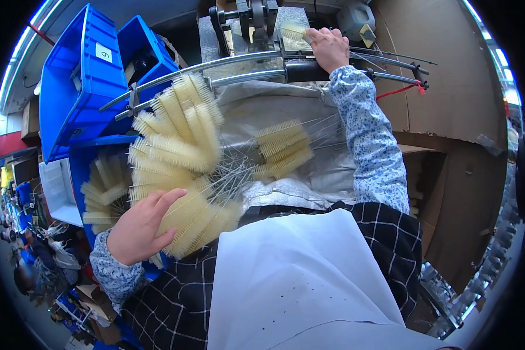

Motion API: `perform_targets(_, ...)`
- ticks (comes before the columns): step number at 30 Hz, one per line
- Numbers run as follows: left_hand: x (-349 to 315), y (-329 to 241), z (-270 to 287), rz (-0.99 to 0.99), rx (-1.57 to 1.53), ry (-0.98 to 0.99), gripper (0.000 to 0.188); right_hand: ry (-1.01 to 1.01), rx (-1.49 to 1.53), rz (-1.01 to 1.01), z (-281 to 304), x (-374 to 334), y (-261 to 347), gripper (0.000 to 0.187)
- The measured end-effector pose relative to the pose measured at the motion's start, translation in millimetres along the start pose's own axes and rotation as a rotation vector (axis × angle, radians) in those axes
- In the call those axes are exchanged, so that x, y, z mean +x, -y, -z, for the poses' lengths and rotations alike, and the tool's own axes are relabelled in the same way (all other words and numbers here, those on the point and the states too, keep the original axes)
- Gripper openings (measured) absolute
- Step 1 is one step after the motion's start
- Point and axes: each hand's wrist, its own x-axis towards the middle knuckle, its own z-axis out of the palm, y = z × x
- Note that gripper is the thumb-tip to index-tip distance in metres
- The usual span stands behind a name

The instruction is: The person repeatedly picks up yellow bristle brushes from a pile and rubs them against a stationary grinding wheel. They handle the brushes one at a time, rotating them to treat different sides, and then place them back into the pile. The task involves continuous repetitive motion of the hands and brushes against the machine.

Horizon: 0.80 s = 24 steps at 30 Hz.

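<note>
Across my lap and to the left lies a heap of cream-bristled tube brushes [175, 154] with thin twisted wire stems. My left hand [143, 228] rests over the lower part of this heap, its fingers stretched out and the thumb apart, gripping nothing. Up at the metal machine [255, 20], my right hand [331, 49] is closed on a single tube brush [294, 32], whose bristles point left toward the machine. Its fingers partly hide the brush's wire. A smaller bundle of brushes [283, 146] lies on the grey cloth, with its wires fanning to the right.
Two metal rails [248, 77] run across in front of the machine. Blue plastic bins [87, 87] stand at the upper left. More brushes [105, 186] sit in a blue bin on the left. Tall cardboard [443, 70] encloses the right side. A white jug [356, 21] stands at the back.
</note>
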Motion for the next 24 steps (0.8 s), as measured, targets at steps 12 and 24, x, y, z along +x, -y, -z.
perform_targets(12, -13.0, 5.1, 22.7, -0.192, -0.229, -0.459, 0.03, 0.073, 0.004, 0.082, -9.2, 17.6, 2.0, 0.031)
perform_targets(24, -14.7, 14.5, 24.3, -0.319, -0.366, -0.574, 0.039, -0.045, -0.019, -0.135, -20.8, 16.4, -39.4, 0.048)
